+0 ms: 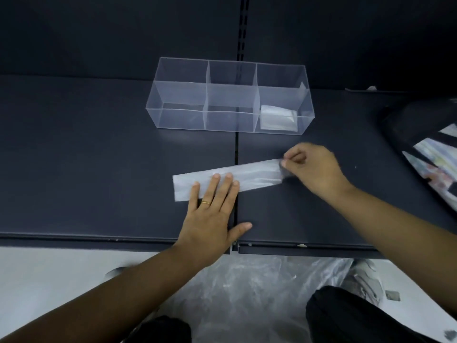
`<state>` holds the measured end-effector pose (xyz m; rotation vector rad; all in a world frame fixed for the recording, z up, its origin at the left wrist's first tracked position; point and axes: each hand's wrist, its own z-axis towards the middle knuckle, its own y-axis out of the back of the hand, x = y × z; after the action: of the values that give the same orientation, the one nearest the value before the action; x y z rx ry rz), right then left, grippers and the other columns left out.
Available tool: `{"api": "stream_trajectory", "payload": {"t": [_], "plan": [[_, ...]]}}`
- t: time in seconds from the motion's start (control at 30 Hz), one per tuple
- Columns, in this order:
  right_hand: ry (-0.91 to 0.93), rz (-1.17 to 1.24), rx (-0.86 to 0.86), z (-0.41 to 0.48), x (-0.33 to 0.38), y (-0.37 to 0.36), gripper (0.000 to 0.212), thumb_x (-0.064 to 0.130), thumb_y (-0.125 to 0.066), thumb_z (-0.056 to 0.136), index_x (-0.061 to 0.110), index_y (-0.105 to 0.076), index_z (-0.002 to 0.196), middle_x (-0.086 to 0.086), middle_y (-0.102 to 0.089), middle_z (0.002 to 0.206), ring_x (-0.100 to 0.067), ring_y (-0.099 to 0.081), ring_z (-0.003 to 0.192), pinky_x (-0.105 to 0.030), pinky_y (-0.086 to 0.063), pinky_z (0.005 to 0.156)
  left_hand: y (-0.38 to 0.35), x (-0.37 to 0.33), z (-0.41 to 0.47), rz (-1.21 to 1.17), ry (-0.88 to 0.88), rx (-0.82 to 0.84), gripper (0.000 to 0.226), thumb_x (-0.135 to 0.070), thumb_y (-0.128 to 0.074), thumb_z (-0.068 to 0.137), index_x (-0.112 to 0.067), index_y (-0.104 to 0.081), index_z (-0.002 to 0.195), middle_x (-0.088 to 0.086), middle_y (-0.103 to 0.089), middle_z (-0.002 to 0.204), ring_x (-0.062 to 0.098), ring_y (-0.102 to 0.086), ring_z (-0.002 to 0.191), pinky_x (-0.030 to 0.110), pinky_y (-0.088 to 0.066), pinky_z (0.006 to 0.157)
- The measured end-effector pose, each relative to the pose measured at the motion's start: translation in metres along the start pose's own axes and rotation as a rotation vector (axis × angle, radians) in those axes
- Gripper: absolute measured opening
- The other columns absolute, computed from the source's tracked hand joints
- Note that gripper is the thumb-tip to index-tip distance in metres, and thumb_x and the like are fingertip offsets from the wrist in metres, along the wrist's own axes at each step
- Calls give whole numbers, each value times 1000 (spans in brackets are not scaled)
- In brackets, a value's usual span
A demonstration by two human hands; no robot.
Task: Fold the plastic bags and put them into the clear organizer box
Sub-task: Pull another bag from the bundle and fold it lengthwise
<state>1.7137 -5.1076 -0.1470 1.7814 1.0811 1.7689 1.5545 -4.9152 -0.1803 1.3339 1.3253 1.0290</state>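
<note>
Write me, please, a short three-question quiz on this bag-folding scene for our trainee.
1. True or false: the left hand presses flat on the bag strip.
2. Which compartment of the clear organizer box holds a folded bag: A left, B middle, C right?
3. Fill in: the right hand ___ the strip's right end.
Key: 1 true; 2 C; 3 pinches.

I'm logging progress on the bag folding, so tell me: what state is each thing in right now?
plastic bag: folded into a long strip, flat on the shelf.
left hand: flat, fingers pressing the plastic bag.
right hand: pinching the plastic bag's right end.
clear organizer box: upright, open-topped; left and middle compartments look empty.
folded bag: lying in the right compartment.
loose plastic: crumpled, unfolded, below the shelf edge.
</note>
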Motion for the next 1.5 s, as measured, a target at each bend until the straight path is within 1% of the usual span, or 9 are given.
{"api": "stream_trajectory", "payload": {"t": [0.2, 0.4, 0.57, 0.83, 1.07, 1.17, 1.2, 1.23, 1.5], "plan": [[92, -327, 152, 17, -43, 50, 34, 23, -67, 87, 19, -59, 120, -4, -48, 120, -24, -42, 116, -45, -33, 105, 0, 3, 1, -6, -44, -18, 81, -66, -11, 91, -13, -19, 151, 5, -15, 159, 26, -10, 147, 55, -15, 117], [223, -265, 140, 12, -49, 45, 4, 15, -65, 89, 13, -62, 85, 3, -52, 97, -16, -48, 94, -27, -39, 90, 0, 9, 4, -30, -84, -34, 80, -66, -11, 92, -15, -20, 152, 3, -15, 159, 24, -10, 148, 55, -15, 117], [-113, 217, 269, -11, -48, 59, 11, 8, -70, 83, 13, -60, 81, 0, -62, 63, -6, -52, 53, -21, -42, 59, 3, 34, 17, -76, -170, -93, 81, -68, -11, 92, -13, -28, 149, -1, -13, 160, 16, -2, 148, 45, -5, 119], [-513, 617, 673, -101, -27, 71, 25, 4, -71, 76, 9, -62, 98, -2, -66, 74, -9, -62, 63, -21, -50, 57, 15, -47, 0, -298, -413, -36, 97, -75, -35, 84, -15, -4, 153, -1, 3, 161, 11, 11, 147, 31, 6, 119], [-160, 711, 668, -96, -2, 87, 42, 50, -74, 70, 21, -67, 99, -2, -68, 94, -11, -61, 74, -23, -49, 67, 43, -82, -20, -1033, -146, -56, 37, -31, -39, 101, -34, -50, 137, -17, -50, 138, -4, -44, 127, 16, -30, 108], [72, 688, 723, -68, -11, 82, 67, 44, -71, 77, 19, -48, 134, 3, -53, 138, -15, -48, 78, -23, -43, 77, 61, -69, -15, -1366, -57, 68, 28, -30, -44, 101, -35, -65, 118, -15, -70, 110, -3, -58, 92, 6, -37, 89], [83, 685, 830, -63, -13, 74, 76, 38, -76, 75, 19, -41, 140, 3, -47, 144, -15, -44, 76, -21, -43, 76, 64, -63, -12, -1430, -23, 86, 27, -31, -46, 99, -23, -67, 114, 2, -34, 115, 5, -57, 81, 6, -36, 85], [81, 667, 924, -60, -13, 65, 77, 25, -77, 76, 20, -38, 142, 3, -45, 145, -15, -41, 74, -20, -44, 73, 66, -56, -8, -1500, 29, 104, 32, -36, -49, 97, -14, -69, 110, -23, -57, 88, 6, -58, 81, 10, -39, 85], [-3, 579, 818, -60, 7, -1, 33, 4, -67, 86, 10, -58, 117, 7, -70, 88, -7, -55, 67, -23, -47, 63, 57, -20, 19, -2011, 209, 229, 41, -28, -44, 94, -6, -59, 124, 10, -65, 124, 24, -61, 117, 32, -52, 93]]}}
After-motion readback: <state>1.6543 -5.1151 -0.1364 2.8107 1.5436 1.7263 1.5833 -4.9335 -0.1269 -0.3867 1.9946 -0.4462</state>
